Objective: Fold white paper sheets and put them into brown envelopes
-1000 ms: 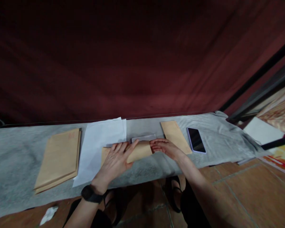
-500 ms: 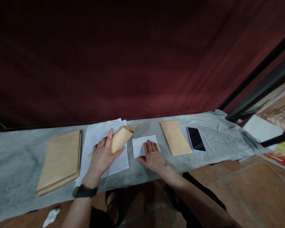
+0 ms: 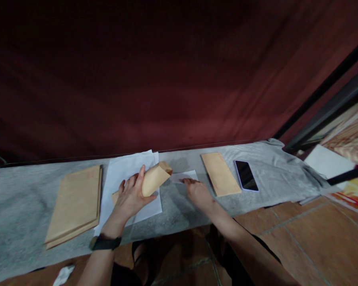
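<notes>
My left hand (image 3: 133,194) is wrapped round a brown paper envelope (image 3: 155,177), squeezed so its mouth gapes toward the right. Beneath that hand lie white paper sheets (image 3: 119,169). My right hand (image 3: 199,194) pinches the near edge of a small folded white paper (image 3: 191,174), which is tilted up off the cloth beside the envelope's open end. Another brown envelope (image 3: 220,174) lies flat just right of my right hand.
Larger brown envelopes (image 3: 74,202) are stacked at the left. A phone (image 3: 246,175) lies right of the flat envelope. Grey cloth (image 3: 274,174) covers the narrow table, with a dark red curtain (image 3: 173,87) behind it and tiled floor (image 3: 310,234) in front.
My right hand, flat on the folded paper before, has closed on its near edge and lifted it. The envelope in my left hand has shifted slightly right, its mouth gaping wider.
</notes>
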Tool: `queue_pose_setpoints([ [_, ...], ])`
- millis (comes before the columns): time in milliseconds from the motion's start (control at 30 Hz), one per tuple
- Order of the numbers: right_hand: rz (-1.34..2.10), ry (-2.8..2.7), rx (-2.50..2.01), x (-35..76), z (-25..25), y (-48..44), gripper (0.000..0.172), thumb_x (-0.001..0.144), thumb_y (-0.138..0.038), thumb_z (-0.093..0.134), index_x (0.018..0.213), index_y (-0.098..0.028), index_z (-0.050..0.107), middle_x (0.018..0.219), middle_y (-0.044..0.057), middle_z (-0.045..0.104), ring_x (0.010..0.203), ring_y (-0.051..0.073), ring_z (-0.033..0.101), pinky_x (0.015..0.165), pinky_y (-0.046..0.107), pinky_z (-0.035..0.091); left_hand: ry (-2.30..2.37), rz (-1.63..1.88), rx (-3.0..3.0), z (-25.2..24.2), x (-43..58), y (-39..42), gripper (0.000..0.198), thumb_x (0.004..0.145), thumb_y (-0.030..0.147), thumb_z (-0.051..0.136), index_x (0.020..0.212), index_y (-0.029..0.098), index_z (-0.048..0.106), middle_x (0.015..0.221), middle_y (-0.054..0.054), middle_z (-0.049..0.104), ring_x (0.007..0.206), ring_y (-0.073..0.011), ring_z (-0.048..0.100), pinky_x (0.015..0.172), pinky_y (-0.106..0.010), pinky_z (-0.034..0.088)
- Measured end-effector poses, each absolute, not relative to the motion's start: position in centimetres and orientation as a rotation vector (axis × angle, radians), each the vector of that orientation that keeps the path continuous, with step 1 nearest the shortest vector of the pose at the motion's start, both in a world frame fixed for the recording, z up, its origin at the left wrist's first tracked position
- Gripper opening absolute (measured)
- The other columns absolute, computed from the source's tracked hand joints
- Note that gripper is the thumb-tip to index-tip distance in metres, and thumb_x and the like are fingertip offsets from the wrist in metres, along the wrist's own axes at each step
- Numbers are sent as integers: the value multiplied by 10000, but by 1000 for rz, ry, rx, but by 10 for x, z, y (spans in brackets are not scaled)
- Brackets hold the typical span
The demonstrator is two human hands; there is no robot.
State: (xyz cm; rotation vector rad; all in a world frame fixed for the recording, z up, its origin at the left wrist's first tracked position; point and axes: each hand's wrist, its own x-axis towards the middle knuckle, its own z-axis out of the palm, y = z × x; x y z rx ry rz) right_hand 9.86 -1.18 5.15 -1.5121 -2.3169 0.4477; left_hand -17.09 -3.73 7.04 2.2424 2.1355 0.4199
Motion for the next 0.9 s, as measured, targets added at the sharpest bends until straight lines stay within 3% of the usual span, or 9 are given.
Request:
queue_pose_setpoints([
  [133, 680, -1594, -1428, 130, 63, 12, 229, 870, -239, 493, 988, -198, 686, 812, 67, 732, 775, 239, 662, 746, 343, 509, 2124, 450, 2235, 66, -174, -38, 1126, 714, 497, 701, 1569, 226, 19, 1291, -133, 530, 1240, -342, 489, 1096, -552, 281],
  [333, 1255, -800, -963, 130, 69, 25, 287, 703, -296, 680, 979, -224, 652, 937, 28, 749, 953, 228, 687, 783, 336, 556, 2036, 455, 2340, 64, -157, -38, 1100, 719, 440, 702, 1566, 235, 31, 1321, -132, 505, 1286, -343, 454, 1132, -584, 223],
  [533, 1374, -585, -861, 107, 53, 19, 309, 675, -295, 766, 948, -257, 628, 1029, 17, 744, 1081, 218, 670, 888, 340, 584, 1974, 506, 2442, 60, -135, -36, 1096, 726, 429, 715, 1565, 237, 37, 1312, -127, 509, 1267, -343, 468, 1142, -600, 204],
  [700, 1279, -486, -926, 110, 37, 23, 361, 652, -380, 800, 937, -291, 599, 920, -9, 744, 1100, 224, 667, 821, 318, 613, 1926, 484, 2490, 58, -126, -36, 1107, 719, 401, 732, 1565, 251, 34, 1332, -129, 499, 1275, -336, 460, 1151, -597, 186],
  [900, 1252, -566, -902, 99, 40, 16, 460, 723, -441, 721, 1132, -289, 577, 1153, 32, 702, 1217, 230, 594, 960, 388, 564, 1975, 528, 2462, 56, -115, -36, 1111, 727, 426, 726, 1567, 238, 22, 1339, -137, 487, 1275, -343, 459, 1155, -603, 163],
])
